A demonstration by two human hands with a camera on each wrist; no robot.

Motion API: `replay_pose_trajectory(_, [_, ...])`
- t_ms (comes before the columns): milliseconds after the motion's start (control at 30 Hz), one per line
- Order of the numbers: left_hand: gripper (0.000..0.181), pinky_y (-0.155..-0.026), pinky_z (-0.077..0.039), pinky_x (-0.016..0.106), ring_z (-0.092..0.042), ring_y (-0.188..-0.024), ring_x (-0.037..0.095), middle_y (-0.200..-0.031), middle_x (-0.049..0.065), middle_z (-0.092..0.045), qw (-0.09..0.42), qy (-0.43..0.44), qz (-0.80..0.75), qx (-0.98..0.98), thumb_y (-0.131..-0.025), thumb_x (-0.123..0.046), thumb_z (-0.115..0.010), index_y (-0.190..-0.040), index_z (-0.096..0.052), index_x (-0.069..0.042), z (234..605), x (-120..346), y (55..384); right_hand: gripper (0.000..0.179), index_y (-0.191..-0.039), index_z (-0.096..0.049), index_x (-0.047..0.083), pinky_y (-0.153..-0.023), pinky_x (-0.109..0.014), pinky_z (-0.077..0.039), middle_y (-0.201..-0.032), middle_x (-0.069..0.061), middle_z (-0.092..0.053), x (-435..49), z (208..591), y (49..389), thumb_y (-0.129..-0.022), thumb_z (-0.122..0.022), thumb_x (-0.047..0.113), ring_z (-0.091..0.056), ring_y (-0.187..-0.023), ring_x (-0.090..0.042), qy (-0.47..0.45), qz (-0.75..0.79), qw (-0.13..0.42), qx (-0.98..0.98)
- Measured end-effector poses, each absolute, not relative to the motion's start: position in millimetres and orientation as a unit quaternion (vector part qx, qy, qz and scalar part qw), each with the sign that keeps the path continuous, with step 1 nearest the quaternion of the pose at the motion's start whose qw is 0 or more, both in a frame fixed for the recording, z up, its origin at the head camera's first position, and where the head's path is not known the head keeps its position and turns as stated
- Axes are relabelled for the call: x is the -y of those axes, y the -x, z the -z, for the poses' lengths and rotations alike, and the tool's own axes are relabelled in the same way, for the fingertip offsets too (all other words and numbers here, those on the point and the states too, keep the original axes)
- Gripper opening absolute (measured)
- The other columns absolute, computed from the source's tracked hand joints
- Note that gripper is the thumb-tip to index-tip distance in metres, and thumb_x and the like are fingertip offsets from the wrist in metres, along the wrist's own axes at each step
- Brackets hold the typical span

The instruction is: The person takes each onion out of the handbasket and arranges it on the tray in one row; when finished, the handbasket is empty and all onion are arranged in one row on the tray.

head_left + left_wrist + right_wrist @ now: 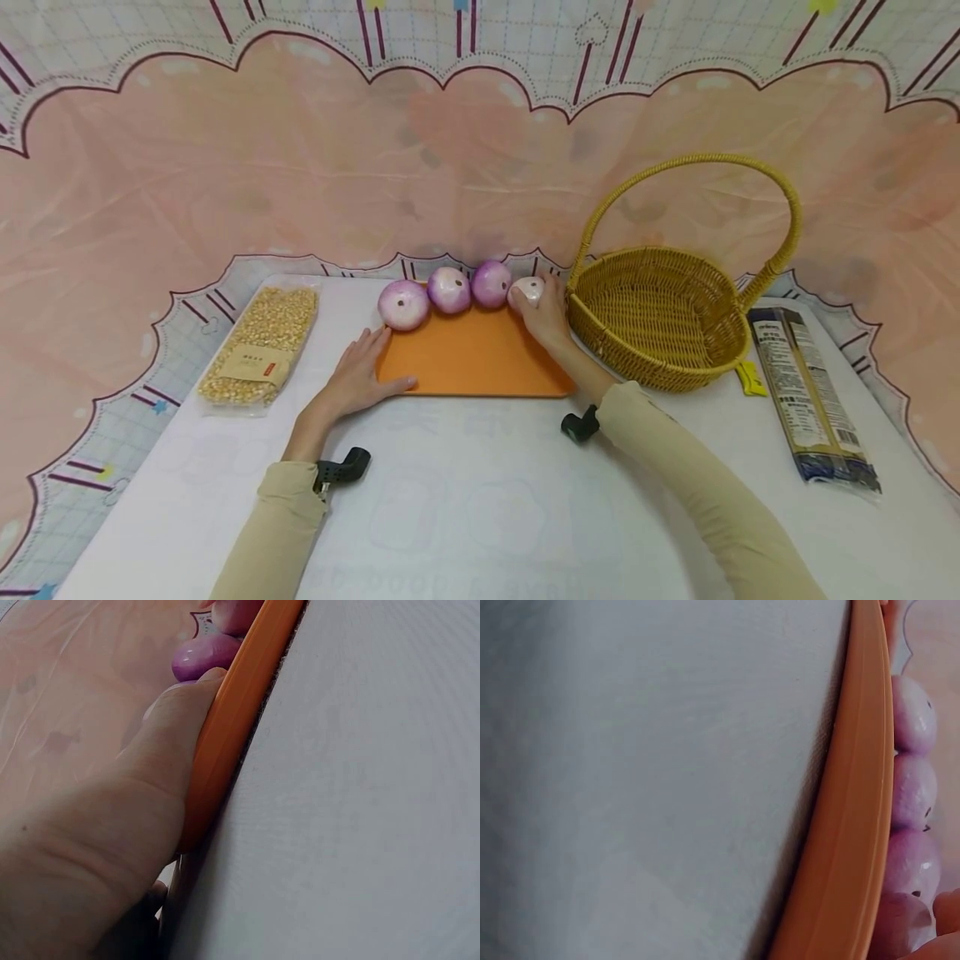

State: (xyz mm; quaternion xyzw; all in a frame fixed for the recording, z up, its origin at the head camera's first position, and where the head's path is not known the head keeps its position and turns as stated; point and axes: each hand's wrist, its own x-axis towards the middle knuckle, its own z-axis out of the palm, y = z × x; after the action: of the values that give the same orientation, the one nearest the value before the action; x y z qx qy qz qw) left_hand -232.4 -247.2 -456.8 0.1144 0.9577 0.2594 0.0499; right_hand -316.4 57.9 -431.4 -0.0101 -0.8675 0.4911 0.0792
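An orange cutting board [472, 354] lies on the white table, with a row of purple onions along its back edge. My left hand [358, 377] rests at the board's left side, fingers straight, thumb along the front corner. Nearest to it is the leftmost onion [403, 305], just beyond the fingertips. At the other end of the row, my right hand [547, 312] holds the palest onion [527, 290], its thumb on the near left side and fingers round the right. Between these two sit a second onion [449, 290] and a third onion [491, 284].
A wicker basket [660, 375] with a tall handle stands close to my right hand. Beside it lie a small yellow packet [751, 378] and a long dark-ended food pack [813, 400]. A bag of corn kernels [262, 342] is at the left. Patterned cloth rises behind the table.
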Motion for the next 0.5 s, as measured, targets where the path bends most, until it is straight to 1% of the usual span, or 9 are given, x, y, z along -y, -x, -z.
replay_pose_trajectory(200, [0.103, -0.124, -0.001, 0.053, -0.003, -0.151, 0.04, -0.162, 0.02, -0.013, 0.047, -0.117, -0.262, -0.957, -0.083, -0.054, -0.067, -0.155, -0.014, -0.001, 455.7, 246.6, 231.7, 0.073, -0.145, -0.031, 0.003, -0.115, -0.046, -0.033, -0.15, -0.018, -0.03, -58.2, 431.4, 316.6, -0.089, -0.065, 0.034, -0.039, -0.134, -0.034, 0.01, -0.497, 0.082, 0.864])
replay_pose_trajectory(500, [0.103, -0.124, -0.002, 0.055, -0.004, -0.151, 0.041, -0.162, 0.021, -0.013, 0.043, -0.119, -0.26, -0.957, -0.083, -0.053, -0.067, -0.155, -0.015, -0.001, 456.7, 246.8, 231.4, 0.08, -0.147, -0.029, 0.002, -0.12, -0.044, -0.028, -0.15, -0.02, -0.031, -58.6, 435.3, 317.9, -0.086, -0.07, 0.032, -0.036, -0.139, -0.034, 0.009, -0.499, 0.092, 0.862])
